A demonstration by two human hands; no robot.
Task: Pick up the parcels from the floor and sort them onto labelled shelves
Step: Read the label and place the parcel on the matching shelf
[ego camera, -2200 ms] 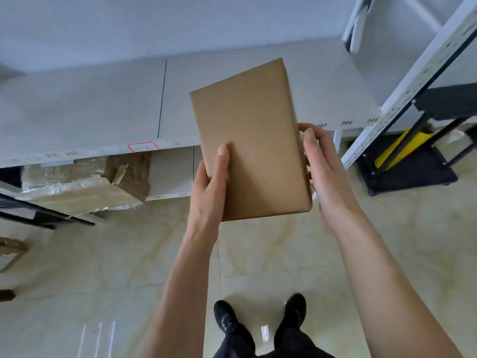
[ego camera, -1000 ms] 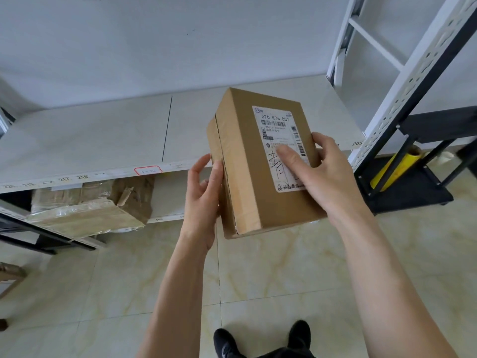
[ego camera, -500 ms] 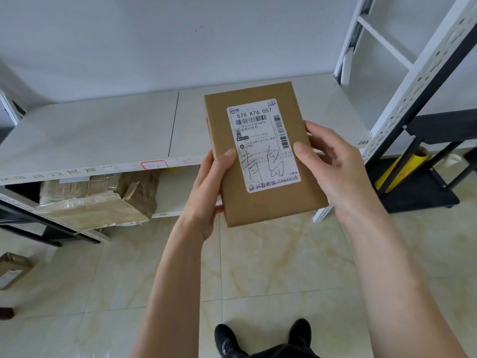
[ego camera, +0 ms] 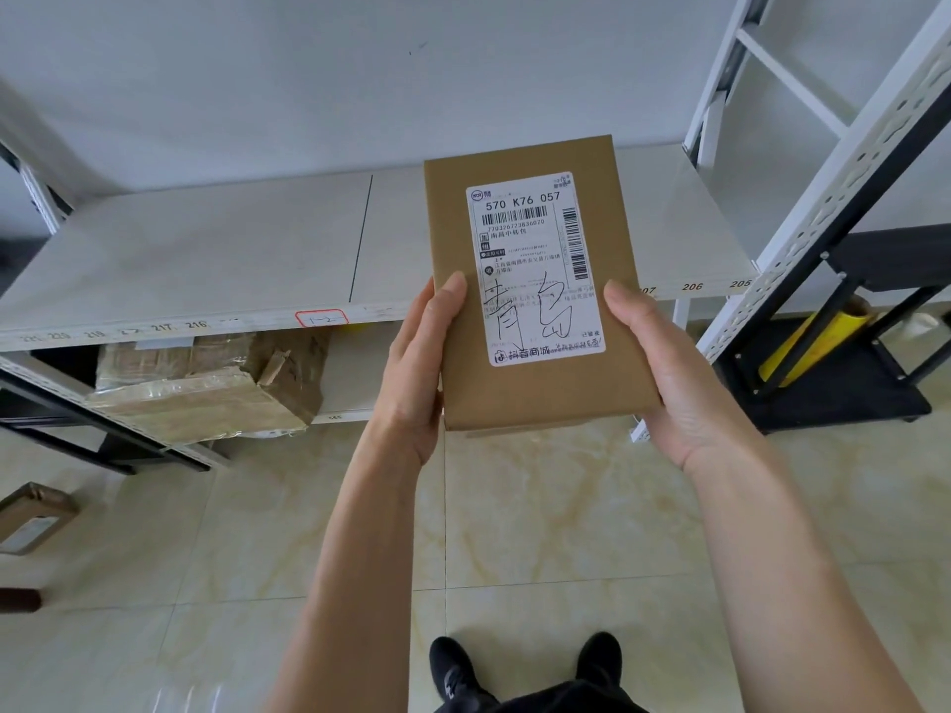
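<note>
I hold a flat brown cardboard parcel [ego camera: 530, 393] upright in front of me, its white shipping label [ego camera: 535, 265] facing me with "570 K76 057" and handwriting on it. My left hand [ego camera: 419, 373] grips its lower left edge, thumb on the front. My right hand [ego camera: 664, 373] grips the lower right edge. Behind the parcel runs a white shelf [ego camera: 206, 259] whose front edge carries numbers such as 217, 216 at the left and 206, 205 at the right, plus a red-framed tag [ego camera: 321, 318].
A large tape-wrapped box [ego camera: 206, 388] lies on the lower shelf at left. A small parcel [ego camera: 36, 517] lies on the tiled floor at far left. A white rack upright [ego camera: 833, 198] and a black cart with a yellow roll [ego camera: 808, 347] stand at right. My shoes [ego camera: 453, 666] show below.
I turned the parcel over from its plain side to the label side, then held it flat-on facing me. My view has tilted up slightly and the parcel sits more central.
</note>
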